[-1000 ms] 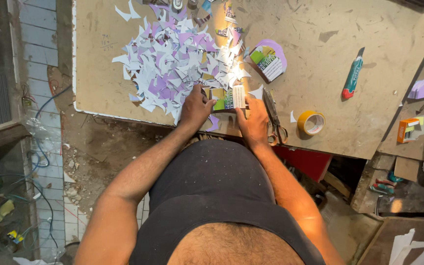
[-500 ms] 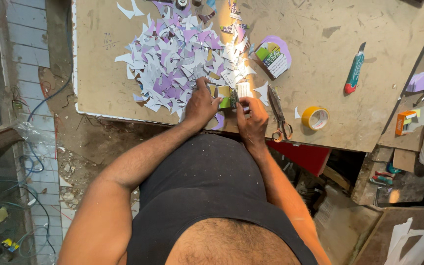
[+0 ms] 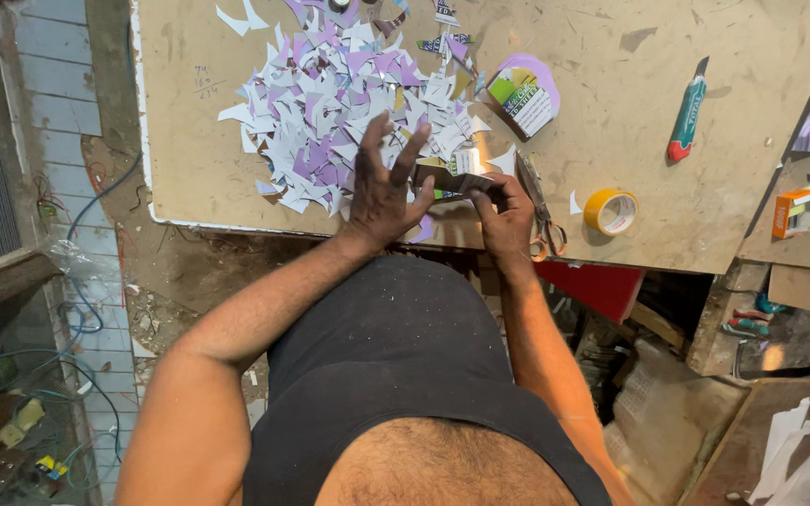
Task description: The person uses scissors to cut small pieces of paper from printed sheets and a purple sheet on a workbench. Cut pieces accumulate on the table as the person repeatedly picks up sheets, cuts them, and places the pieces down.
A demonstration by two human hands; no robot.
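A single head-worn camera looks almost straight down from above the person's own shoulders and torso, which fill the lower frame. It faces forward over the near edge of a worn board table (image 3: pixel 236 178), with both arms stretching up into the middle of the picture. The table sits at arm's length; tiled floor (image 3: pixel 49 112) shows at the left, clutter at the right.

Small card piece (image 3: pixel 457 183) between hands half covered by fingers (image 3: pixel 489 201); print too small to tell. Scissors (image 3: pixel 541 220) partly behind right hand (image 3: pixel 508 220). Counter (image 3: pixel 639 141) cut off at 12 o'clock edge.
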